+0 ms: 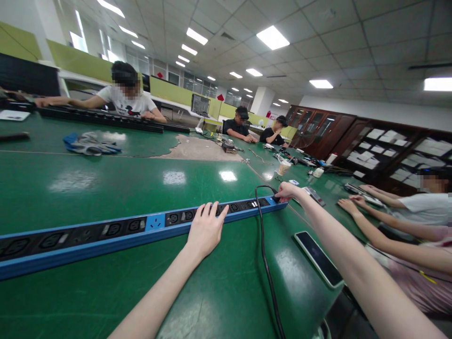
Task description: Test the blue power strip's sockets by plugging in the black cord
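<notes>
From the head view: apparently at the step of handling the black plug (275, 199), pinched in the grip of the right hand (286, 190) at the right end of the blue power strip (156, 221) on the green counter (141, 183). Cannot tell whether pushing in or drawing out. Bracing the strip along its length with the left hand (206, 230), grip loosely spread across the top. Likely calling for firm bracing and straight force at the plug.

Around: phone (319, 258) nearer than the strip's right end, gloves (92, 144) and drink cup (284, 167) beyond, a co-worker's hand (347, 205) farther right. Possibly in the way: cable (264, 245), looping over the strip.
</notes>
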`<state>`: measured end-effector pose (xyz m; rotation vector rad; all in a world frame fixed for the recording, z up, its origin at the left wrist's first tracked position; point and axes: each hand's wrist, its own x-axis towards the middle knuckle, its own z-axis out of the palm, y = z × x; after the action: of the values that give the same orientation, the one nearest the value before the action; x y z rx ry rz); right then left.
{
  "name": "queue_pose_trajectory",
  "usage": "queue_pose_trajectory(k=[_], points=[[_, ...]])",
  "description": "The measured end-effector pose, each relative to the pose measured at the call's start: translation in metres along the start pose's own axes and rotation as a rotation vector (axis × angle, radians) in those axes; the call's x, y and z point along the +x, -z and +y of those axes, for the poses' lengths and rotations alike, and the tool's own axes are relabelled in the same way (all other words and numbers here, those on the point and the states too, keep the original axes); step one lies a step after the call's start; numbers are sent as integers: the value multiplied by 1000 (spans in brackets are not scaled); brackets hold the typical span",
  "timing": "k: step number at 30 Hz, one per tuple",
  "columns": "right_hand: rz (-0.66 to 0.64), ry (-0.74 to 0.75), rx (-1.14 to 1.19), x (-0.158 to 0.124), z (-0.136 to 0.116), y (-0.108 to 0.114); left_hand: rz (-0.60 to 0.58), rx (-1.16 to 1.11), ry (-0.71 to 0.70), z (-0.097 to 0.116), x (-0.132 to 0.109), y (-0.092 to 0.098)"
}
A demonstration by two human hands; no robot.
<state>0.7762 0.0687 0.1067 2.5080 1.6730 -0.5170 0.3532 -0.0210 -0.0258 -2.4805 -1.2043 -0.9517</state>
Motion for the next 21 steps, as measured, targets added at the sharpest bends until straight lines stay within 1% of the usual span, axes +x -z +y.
queue_pose_trajectory(k=[4,7,10,13,15,18,21], points=[[24,57,-52,-16,-11,6,-3,6,-9,-1,0,0],[53,66,-71,-25,-15,8,-3,8,-10,-1,0,1],[70,93,-95,-29,-13,6,1,-2,-8,-1,0,1],[105,80,-144,-24,-6,1,7,-13,-3,-1,0,2],[194,54,-204,-17,-1,-7,11,-15,-4,-1,-1,1],[358,54,-247,-6,10,-25,13,-10,-4,-1,-1,1],[447,40,-235,1,19,-43,16,-12,-1,-1,-1,0]])
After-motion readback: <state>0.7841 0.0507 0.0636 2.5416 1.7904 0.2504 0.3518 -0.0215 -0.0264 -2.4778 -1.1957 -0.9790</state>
